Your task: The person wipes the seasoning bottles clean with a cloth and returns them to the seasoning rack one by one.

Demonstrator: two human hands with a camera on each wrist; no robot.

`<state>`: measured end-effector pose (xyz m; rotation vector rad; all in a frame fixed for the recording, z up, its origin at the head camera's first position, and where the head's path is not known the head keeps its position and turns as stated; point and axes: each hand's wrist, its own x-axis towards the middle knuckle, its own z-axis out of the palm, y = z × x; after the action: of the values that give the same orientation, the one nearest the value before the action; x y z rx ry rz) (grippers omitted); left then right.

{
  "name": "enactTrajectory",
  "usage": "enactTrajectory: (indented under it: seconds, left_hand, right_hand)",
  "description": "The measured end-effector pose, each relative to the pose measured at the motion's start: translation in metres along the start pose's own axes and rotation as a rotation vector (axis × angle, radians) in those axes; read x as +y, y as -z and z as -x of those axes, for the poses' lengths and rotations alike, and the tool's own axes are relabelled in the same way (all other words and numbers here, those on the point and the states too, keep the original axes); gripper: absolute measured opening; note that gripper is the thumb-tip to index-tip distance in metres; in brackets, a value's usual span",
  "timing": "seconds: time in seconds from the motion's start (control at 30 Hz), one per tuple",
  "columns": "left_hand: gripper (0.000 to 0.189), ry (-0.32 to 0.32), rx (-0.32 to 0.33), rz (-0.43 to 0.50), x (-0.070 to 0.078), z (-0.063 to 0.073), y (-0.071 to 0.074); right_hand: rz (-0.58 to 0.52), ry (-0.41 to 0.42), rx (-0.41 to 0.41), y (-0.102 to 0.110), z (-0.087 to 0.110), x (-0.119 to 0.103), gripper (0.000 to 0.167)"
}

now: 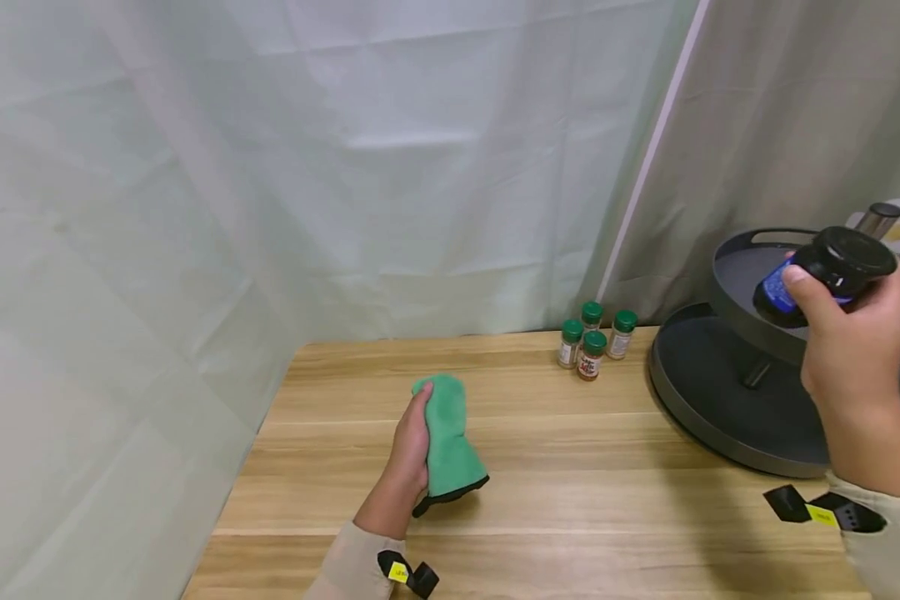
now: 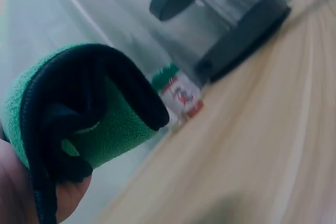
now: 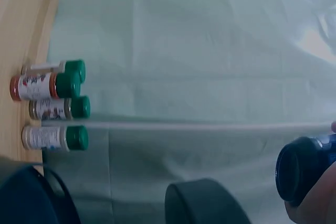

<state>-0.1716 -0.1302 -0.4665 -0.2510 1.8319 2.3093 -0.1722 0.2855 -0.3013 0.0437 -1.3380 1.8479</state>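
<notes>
My left hand (image 1: 411, 446) grips a folded green cloth (image 1: 447, 433) with a black edge, held over the wooden table. In the left wrist view the cloth (image 2: 118, 129) curls into a loop, its black hem toward the camera. At the right, my right hand (image 1: 862, 354) holds a dark jar (image 1: 832, 267) with a black lid and a blue label, its fingers wrapped around the body. The jar is tilted and overlaps the upper tier of a grey two-tier round stand (image 1: 667, 400) in the head view. Only the jar's end (image 3: 296, 169) and part of its side show in the right wrist view.
Several small spice bottles (image 1: 589, 357) with green caps stand together near the table's back edge, left of the stand. Pale curtains (image 1: 420, 167) hang behind and to the left of the wooden table (image 1: 570, 500). A metal post (image 1: 879, 218) rises from the stand.
</notes>
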Motion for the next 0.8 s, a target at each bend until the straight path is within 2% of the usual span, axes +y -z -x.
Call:
enactTrajectory:
  seconds: [0.2, 0.27, 0.4, 0.5, 0.6, 0.7, 0.8]
  left_hand:
    - [0.054, 0.111, 0.022, -0.046, -0.014, -0.009, 0.012]
    - [0.053, 0.141, 0.043, -0.048, -0.019, -0.012, 0.014]
    - [0.052, 0.163, 0.083, -0.058, -0.028, -0.016, 0.018]
    - [0.055, 0.163, 0.094, -0.073, -0.035, -0.021, 0.021]
    - [0.057, 0.159, 0.094, -0.083, -0.040, -0.026, 0.024]
    - [0.060, 0.162, 0.089, -0.081, -0.043, -0.030, 0.026]
    - [0.061, 0.171, 0.085, -0.079, -0.045, -0.032, 0.028]
  right_hand:
    - [0.121, -0.067, 0.055, 0.011, -0.017, 0.002, 0.058]
    - [0.219, -0.111, 0.053, 0.014, -0.020, 0.001, 0.059]
    - [0.579, -0.216, -0.012, 0.024, -0.028, 0.001, 0.063]
    - [0.813, -0.233, -0.091, 0.034, -0.032, 0.002, 0.064]
    - [0.879, -0.193, -0.155, 0.043, -0.035, 0.006, 0.057]
    - [0.881, -0.136, -0.233, 0.050, -0.039, 0.008, 0.041]
    - [0.898, -0.115, -0.307, 0.055, -0.043, 0.010, 0.039]
